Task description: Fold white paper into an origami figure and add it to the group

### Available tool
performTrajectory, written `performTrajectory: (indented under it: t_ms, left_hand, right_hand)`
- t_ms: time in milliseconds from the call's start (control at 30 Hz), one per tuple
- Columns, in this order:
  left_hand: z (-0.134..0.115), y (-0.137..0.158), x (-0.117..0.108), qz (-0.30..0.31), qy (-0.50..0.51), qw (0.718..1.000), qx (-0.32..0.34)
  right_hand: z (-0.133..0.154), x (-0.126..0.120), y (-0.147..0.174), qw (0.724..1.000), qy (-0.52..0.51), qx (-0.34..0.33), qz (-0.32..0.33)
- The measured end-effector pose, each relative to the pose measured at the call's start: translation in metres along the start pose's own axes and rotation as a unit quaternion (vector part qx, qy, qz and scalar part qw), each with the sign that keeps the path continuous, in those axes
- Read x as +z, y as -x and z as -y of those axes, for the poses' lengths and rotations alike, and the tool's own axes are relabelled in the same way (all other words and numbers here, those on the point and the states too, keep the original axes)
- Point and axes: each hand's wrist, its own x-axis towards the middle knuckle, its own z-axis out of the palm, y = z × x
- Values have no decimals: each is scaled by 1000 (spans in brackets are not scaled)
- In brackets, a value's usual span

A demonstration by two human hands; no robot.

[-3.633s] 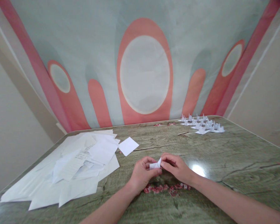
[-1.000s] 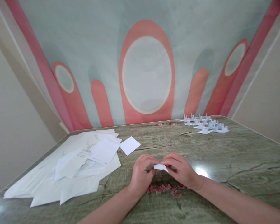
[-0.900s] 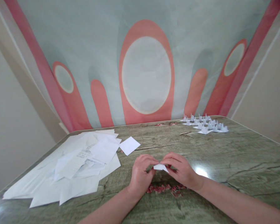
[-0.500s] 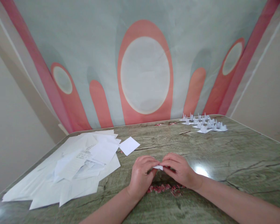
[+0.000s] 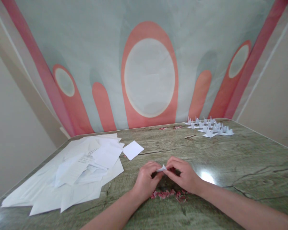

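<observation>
Between my two hands is a small folded piece of white paper (image 5: pixel 162 168), held just above the table, with one pointed tip sticking up. My left hand (image 5: pixel 147 177) pinches its left side between thumb and fingers. On the other side, my right hand (image 5: pixel 181 172) grips the paper's right edge with thumb and fingertips. Parts of the paper are hidden behind the fingers. Beyond my left hand, a square sheet of white paper (image 5: pixel 133 150) lies flat on the table.
A spread pile of white papers (image 5: pixel 86 166), some printed, covers the left of the wood-patterned table (image 5: pixel 230 166). Several folded paper cranes (image 5: pixel 212 126) stand in rows at the back right. Behind the table rises a wall backdrop (image 5: pixel 148 76) with pink arches.
The folded paper has turned between my fingers, and a pointed tip now stands up from it. My right-hand fingers have shifted slightly. The square sheet and the pile are unmoved.
</observation>
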Motion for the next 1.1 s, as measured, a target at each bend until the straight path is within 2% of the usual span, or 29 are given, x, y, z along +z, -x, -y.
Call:
performTrajectory:
  t_ms: [267,567,933,1100]
  left_hand:
    - [-2,1,1,24,-29,999,4]
    - [-1,2,2,39,-26,999,14]
    - [-8,3,0,79,-27,995,48]
    - [-7,2,1,89,-11,996,28]
  right_hand:
    - [7,-3,-1,999,-39,6,-1]
    - [10,-2,-3,995,-77,62,-12]
    - [16,-1,-3,989,-106,98,-35]
    - [17,-2,-5,987,-106,120,-30]
